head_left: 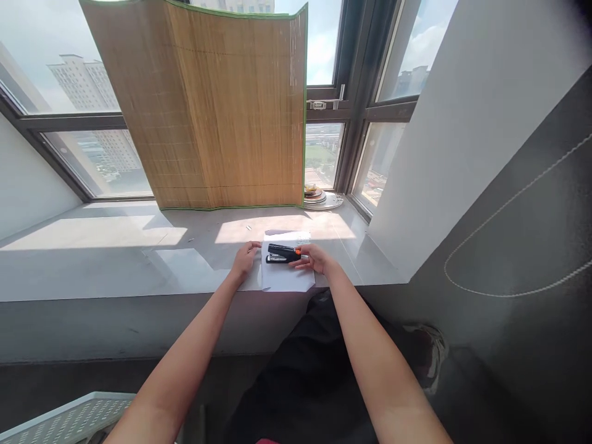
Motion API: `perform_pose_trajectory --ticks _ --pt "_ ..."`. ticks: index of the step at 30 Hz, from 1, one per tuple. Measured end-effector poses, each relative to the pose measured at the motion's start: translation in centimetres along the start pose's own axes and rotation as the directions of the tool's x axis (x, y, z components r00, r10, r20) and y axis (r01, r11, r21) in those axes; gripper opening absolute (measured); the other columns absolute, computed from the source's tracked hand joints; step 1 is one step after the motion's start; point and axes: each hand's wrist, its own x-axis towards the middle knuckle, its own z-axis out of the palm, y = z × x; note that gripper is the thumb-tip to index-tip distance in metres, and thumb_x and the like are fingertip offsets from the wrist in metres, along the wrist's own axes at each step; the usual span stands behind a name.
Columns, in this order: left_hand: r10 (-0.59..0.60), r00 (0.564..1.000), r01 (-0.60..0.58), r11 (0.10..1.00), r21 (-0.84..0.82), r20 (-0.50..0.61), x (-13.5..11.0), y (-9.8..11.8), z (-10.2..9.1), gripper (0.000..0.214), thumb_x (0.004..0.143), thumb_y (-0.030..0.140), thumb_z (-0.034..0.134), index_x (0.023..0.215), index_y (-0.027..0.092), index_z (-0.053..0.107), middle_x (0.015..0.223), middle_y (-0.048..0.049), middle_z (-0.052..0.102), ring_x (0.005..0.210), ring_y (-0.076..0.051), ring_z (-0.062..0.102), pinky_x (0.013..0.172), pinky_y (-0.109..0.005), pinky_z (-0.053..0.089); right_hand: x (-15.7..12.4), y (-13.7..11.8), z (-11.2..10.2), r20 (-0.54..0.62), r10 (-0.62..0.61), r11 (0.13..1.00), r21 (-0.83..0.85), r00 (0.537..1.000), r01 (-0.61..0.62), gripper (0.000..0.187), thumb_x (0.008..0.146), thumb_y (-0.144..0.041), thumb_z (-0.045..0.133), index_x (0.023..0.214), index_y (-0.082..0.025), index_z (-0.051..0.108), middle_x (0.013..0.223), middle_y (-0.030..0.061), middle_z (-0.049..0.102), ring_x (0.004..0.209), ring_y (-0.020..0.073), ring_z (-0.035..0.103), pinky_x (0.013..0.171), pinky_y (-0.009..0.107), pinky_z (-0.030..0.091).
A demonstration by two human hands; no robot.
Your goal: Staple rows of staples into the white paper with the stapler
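A black stapler [280, 253] with an orange part at its right end lies lengthwise over white sheets of paper [287, 280] on the window sill. My right hand [313, 259] grips the stapler's right end, thumb above and fingers along the near side. At the left edge of the paper rests my left hand [245, 260], its fingers loosely bent with the tips touching or close to that edge. Some writing shows near the paper's top right corner. Whether the stapler presses on the paper or hovers just over it, I cannot tell.
A bamboo mat [231, 117] with green edging leans against the window behind the sill [115, 265]. Stacked plates [324, 201] stand in the corner. A white cord [504, 295] hangs at right. A pale green basket [78, 419] is at lower left.
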Motion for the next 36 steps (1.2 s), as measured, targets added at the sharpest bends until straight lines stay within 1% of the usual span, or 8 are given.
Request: perform_pose_trajectory --ticks 7,22,26,28,30,32,34,36 --pt "-0.007 1.0 0.007 0.999 -0.037 0.0 -0.3 0.7 0.0 0.014 0.087 0.023 0.064 0.088 0.023 0.078 0.121 -0.0124 0.078 0.122 -0.032 0.067 0.113 -0.048 0.044 0.2 0.3 -0.2 0.045 0.006 0.996 0.085 0.999 -0.01 0.031 0.086 -0.014 0.07 0.116 -0.015 0.064 0.115 0.015 0.074 0.09 0.0283 0.082 0.07 0.035 0.072" --pt "-0.028 0.999 0.032 0.983 -0.179 0.024 -0.4 1.0 0.3 0.015 0.076 0.027 0.062 0.086 0.021 0.073 0.113 -0.0131 0.078 0.113 -0.03 0.069 0.101 -0.049 0.053 -0.4 -0.3 1.0 -0.121 0.05 0.995 0.091 0.991 -0.039 0.036 0.081 -0.003 0.061 0.114 -0.014 0.069 0.105 0.0147 0.076 0.084 0.0261 0.081 0.066 0.032 0.07" --pt "-0.025 0.999 0.032 0.982 -0.184 0.042 -0.3 1.0 0.2 0.016 0.078 0.031 0.064 0.088 0.021 0.072 0.113 -0.0143 0.078 0.114 -0.032 0.07 0.101 -0.052 0.054 0.0 -0.2 0.6 -0.185 -0.132 0.987 -0.116 0.974 0.112 0.016 0.089 -0.02 0.066 0.102 -0.017 0.074 0.109 0.0112 0.076 0.073 0.0203 0.076 0.064 0.031 0.064" --pt "-0.022 0.999 0.029 0.983 -0.18 0.041 -0.4 1.0 0.2 0.018 0.079 0.032 0.064 0.09 0.021 0.071 0.113 -0.014 0.078 0.114 -0.032 0.07 0.102 -0.053 0.053 0.3 -0.1 0.5 -0.177 -0.376 0.886 -0.357 0.91 0.297 0.019 0.092 -0.035 0.07 0.1 -0.02 0.077 0.113 0.0092 0.076 0.08 0.0212 0.074 0.07 0.033 0.062" --pt "-0.009 1.0 0.014 0.985 -0.171 0.03 -0.5 1.0 0.1 0.019 0.082 0.034 0.063 0.094 0.022 0.071 0.115 -0.0133 0.078 0.114 -0.031 0.071 0.103 -0.054 0.052 0.6 0.1 0.7 -0.054 -0.598 0.672 -0.576 0.8 0.464 0.027 0.09 -0.044 0.076 0.107 -0.024 0.08 0.122 0.0079 0.076 0.101 0.0261 0.071 0.085 0.036 0.06" --pt "0.009 1.0 -0.008 0.986 -0.164 0.006 -0.5 1.1 0.0 0.021 0.085 0.035 0.062 0.099 0.022 0.071 0.117 -0.0127 0.077 0.114 -0.03 0.07 0.103 -0.052 0.052 1.1 0.5 1.2 0.102 -0.683 0.457 -0.713 0.723 0.532 0.036 0.082 -0.041 0.084 0.115 -0.026 0.08 0.126 0.0069 0.075 0.118 0.0292 0.065 0.097 0.039 0.055" --pt "0.033 0.999 -0.037 0.987 -0.159 -0.029 -0.6 1.1 -0.1 0.023 0.089 0.038 0.061 0.102 0.022 0.07 0.116 -0.0121 0.077 0.113 -0.029 0.07 0.1 -0.05 0.054 1.5 0.9 1.9 0.177 -0.659 0.338 -0.798 0.731 0.499 0.036 0.077 -0.029 0.087 0.113 -0.026 0.08 0.116 0.0061 0.077 0.116 0.0292 0.065 0.098 0.039 0.052" --pt "0.063 0.995 -0.074 0.987 -0.143 -0.076 -0.6 1.2 0.0 0.024 0.091 0.042 0.06 0.101 0.022 0.069 0.111 -0.0113 0.076 0.109 -0.028 0.07 0.094 -0.047 0.056 1.9 1.2 2.7 0.166 -0.626 0.299 -0.851 0.762 0.432 0.029 0.075 -0.022 0.086 0.104 -0.024 0.081 0.101 0.0049 0.076 0.105 0.028 0.066 0.091 0.036 0.051"
